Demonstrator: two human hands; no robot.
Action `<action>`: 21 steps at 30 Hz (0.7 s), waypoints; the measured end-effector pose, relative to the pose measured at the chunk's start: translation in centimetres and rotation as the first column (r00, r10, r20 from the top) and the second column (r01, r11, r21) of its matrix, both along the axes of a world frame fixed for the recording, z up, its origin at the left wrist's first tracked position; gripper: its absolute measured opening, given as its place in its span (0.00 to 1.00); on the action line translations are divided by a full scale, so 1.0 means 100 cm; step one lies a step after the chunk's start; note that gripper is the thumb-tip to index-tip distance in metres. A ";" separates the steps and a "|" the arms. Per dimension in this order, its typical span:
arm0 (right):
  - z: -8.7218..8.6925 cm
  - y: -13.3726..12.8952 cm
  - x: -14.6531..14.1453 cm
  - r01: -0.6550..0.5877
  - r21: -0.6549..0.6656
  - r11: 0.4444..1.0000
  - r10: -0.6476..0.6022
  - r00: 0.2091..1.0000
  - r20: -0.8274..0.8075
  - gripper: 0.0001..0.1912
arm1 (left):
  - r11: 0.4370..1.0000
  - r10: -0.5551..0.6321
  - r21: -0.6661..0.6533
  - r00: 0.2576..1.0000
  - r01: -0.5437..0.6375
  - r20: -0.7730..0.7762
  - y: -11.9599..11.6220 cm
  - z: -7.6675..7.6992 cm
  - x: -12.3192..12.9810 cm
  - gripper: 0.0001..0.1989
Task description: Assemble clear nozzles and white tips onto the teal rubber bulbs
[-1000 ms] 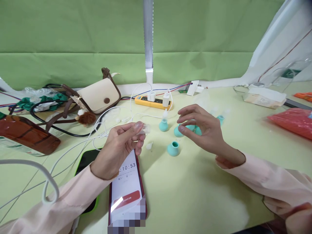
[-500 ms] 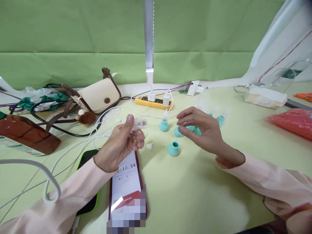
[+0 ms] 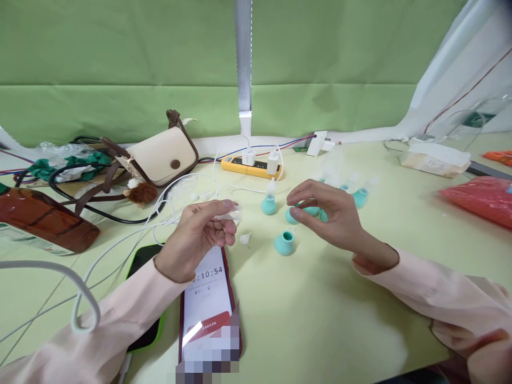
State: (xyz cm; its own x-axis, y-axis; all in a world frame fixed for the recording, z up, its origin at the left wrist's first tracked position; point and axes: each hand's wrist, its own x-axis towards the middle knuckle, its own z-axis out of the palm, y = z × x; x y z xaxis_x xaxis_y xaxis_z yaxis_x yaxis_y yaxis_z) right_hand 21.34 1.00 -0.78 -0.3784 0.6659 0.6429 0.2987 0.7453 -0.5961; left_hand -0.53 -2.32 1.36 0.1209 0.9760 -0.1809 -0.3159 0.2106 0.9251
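My left hand (image 3: 206, 226) pinches a small clear plastic tube (image 3: 235, 214) between thumb and fingers; the thumb covers much of it. Over the table to the right, my right hand (image 3: 328, 213) is held with its fingers curved and apart, nothing between them. A teal squeeze bulb (image 3: 284, 244) with an open neck stands between the hands, nearer to me. Behind it, another teal bulb (image 3: 269, 205) carries a clear tip. Several more teal bulbs (image 3: 292, 215) are partly hidden by my right hand. A small white piece (image 3: 245, 238) lies near my left fingertips.
Beneath my left forearm lie a phone showing a timer (image 3: 208, 298) and a green-edged phone (image 3: 140, 266). White cables (image 3: 120, 250), a cream bag (image 3: 164, 157) and a brown bottle (image 3: 44, 221) crowd the left. A yellow power strip (image 3: 244, 167) sits behind; a red packet (image 3: 480, 202) lies right.
My left thumb has rolled forward and down over the clear tube, turning it and covering more of it. My right hand has barely shifted.
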 end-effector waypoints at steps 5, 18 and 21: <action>0.007 0.007 -0.005 -0.104 -0.106 0.989 0.128 0.958 0.256 0.04 | 0.998 0.028 0.049 0.999 -0.027 -0.016 -0.001 0.001 0.000 0.06; -0.015 0.032 -0.061 -0.240 -0.246 0.939 0.335 0.476 0.813 0.15 | 0.991 -0.050 0.123 0.997 0.043 0.057 -0.004 -0.001 0.002 0.11; -0.028 0.033 -0.068 -0.221 -0.217 0.951 0.298 0.459 0.837 0.09 | 0.983 -0.144 0.125 0.984 0.131 0.102 -0.007 0.002 0.004 0.10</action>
